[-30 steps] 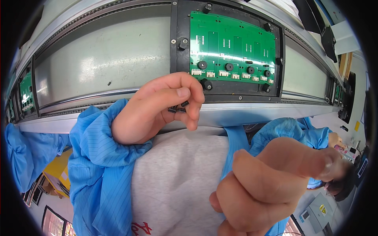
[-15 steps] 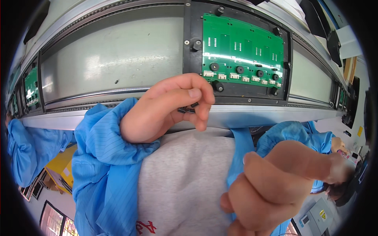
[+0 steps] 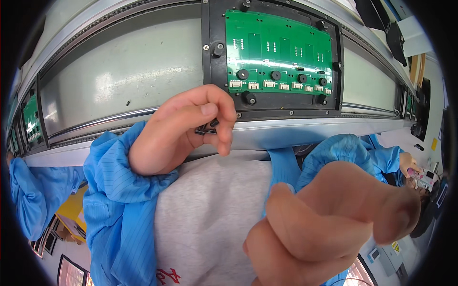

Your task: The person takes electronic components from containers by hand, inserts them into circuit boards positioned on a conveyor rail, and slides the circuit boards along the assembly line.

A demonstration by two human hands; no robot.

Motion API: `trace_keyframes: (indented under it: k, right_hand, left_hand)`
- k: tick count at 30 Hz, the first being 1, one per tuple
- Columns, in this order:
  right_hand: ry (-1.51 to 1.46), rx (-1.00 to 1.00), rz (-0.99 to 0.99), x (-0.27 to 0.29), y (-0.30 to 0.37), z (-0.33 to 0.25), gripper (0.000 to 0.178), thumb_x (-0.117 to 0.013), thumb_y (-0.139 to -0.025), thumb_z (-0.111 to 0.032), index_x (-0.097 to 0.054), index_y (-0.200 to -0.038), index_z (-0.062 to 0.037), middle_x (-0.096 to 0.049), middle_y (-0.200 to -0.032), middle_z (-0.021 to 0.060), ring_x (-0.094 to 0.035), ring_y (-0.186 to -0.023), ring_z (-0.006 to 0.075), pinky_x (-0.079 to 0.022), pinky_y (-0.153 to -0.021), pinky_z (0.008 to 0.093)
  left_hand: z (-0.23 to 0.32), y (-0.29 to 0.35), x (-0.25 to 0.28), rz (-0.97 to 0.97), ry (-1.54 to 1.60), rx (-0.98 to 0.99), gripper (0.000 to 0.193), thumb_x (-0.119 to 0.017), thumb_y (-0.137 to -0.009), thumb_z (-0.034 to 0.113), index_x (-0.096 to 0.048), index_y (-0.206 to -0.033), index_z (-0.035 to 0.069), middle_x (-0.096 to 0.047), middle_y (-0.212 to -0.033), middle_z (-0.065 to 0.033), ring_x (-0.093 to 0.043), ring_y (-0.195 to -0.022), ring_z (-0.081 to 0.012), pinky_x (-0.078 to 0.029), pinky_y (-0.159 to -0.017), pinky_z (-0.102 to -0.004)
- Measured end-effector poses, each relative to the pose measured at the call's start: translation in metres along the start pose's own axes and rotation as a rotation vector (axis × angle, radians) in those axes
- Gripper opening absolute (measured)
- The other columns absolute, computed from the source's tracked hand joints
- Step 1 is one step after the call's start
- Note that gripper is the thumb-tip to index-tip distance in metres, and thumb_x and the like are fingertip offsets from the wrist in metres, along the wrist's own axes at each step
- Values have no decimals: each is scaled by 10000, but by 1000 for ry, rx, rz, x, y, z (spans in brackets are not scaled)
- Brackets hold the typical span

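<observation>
My left hand (image 3: 191, 125) is curled in front of the conveyor's near rail, with several small black bar-shaped electronic components (image 3: 206, 129) held in its bent fingers. Close to the camera, at the lower right, my right hand (image 3: 315, 219) is closed with its fingers folded in. Whatever it may hold is hidden. Beyond the left hand lies a green circuit board (image 3: 279, 52), set in a black carrier frame (image 3: 214, 83). White connectors (image 3: 269, 84) line the board's near edge, with round black parts (image 3: 275, 75) just behind them. Two little black bars also sit on the board.
A metal conveyor rail (image 3: 267, 125) runs across in front of me. One loose black piece (image 3: 128, 103) lies on the pale conveyor surface (image 3: 124, 62). Another carrier with a green board (image 3: 32, 119) stands far left. At right, another person's hand (image 3: 408, 163) touches a pinkish item.
The board, the carrier and my left hand all appear shifted left in the picture. My right hand has also come left and looks larger. The components remain in the left hand.
</observation>
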State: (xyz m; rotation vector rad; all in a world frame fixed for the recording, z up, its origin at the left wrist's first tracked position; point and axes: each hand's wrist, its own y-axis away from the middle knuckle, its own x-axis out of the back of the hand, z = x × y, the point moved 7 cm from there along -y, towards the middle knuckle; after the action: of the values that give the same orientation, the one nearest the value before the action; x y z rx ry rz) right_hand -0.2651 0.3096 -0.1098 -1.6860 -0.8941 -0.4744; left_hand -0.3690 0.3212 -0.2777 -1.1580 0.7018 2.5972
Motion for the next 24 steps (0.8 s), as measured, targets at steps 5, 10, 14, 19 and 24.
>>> trace_keyframes:
  k: [5,10,14,19,24]
  right_hand:
    - [-14,75,25,-25,-6,-4,227,-587,-806,-251,-424,-664,-182,-509,-639,-52,-444,-506,106,-205,-954,487]
    - [16,133,43,-11,5,12,232,-606,-794,-247,-422,-666,-185,-508,-643,-58,-437,-505,101,-190,-958,482]
    - [77,146,12,11,13,37,239,-621,-785,-244,-420,-668,-188,-507,-647,-63,-431,-505,98,-178,-961,478]
    - [120,157,-21,-18,3,5,247,-636,-776,-241,-419,-670,-190,-506,-651,-67,-425,-504,94,-166,-965,474]
    - [166,24,-114,-16,4,18,241,-642,-760,-234,-422,-674,-187,-510,-653,-66,-427,-507,97,-163,-972,475]
  left_hand:
    - [0,5,10,47,-2,-17,257,-458,-904,250,-497,-954,1,-531,-736,-104,-537,-630,-203,-444,-600,-282]
    - [2,6,8,31,-7,-16,253,-455,-904,249,-493,-950,2,-530,-731,-102,-536,-621,-204,-442,-597,-281]
    - [-2,5,6,27,0,-6,250,-454,-902,246,-491,-947,3,-529,-729,-103,-535,-620,-204,-440,-596,-280]
    - [-3,5,12,40,0,-7,252,-453,-904,249,-491,-948,4,-529,-730,-104,-535,-624,-201,-441,-594,-279]
    - [-3,2,11,34,-13,-22,252,-453,-906,251,-490,-948,5,-531,-736,-105,-535,-625,-198,-441,-591,-276]
